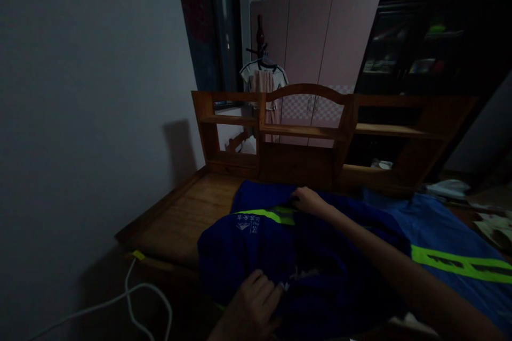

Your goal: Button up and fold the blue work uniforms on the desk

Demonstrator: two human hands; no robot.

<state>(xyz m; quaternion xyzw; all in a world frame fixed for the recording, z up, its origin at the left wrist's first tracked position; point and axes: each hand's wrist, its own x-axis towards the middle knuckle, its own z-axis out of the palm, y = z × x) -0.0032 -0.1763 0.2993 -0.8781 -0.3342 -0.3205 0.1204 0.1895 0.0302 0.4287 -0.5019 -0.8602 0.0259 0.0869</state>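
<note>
A dark blue jacket [320, 256] with neon yellow-green reflective stripes and a small white logo lies spread on a wooden bed platform [188, 213]. My right hand [308, 200] reaches far forward and pinches the fabric by the stripe near the top of the jacket, fingers closed on it. My left hand [254, 303] sits at the near edge, its fingers curled on the jacket cloth close to me. The room is dim, so fine detail of both grips is hard to make out.
A wooden headboard with shelves [304, 133] stands behind the bed. A white cable [132, 298] trails off the bed's left corner. A grey wall [88, 90] is at left. Pink wardrobe [320, 37], hanging clothes [264, 82] and a dark cabinet [432, 48] stand beyond.
</note>
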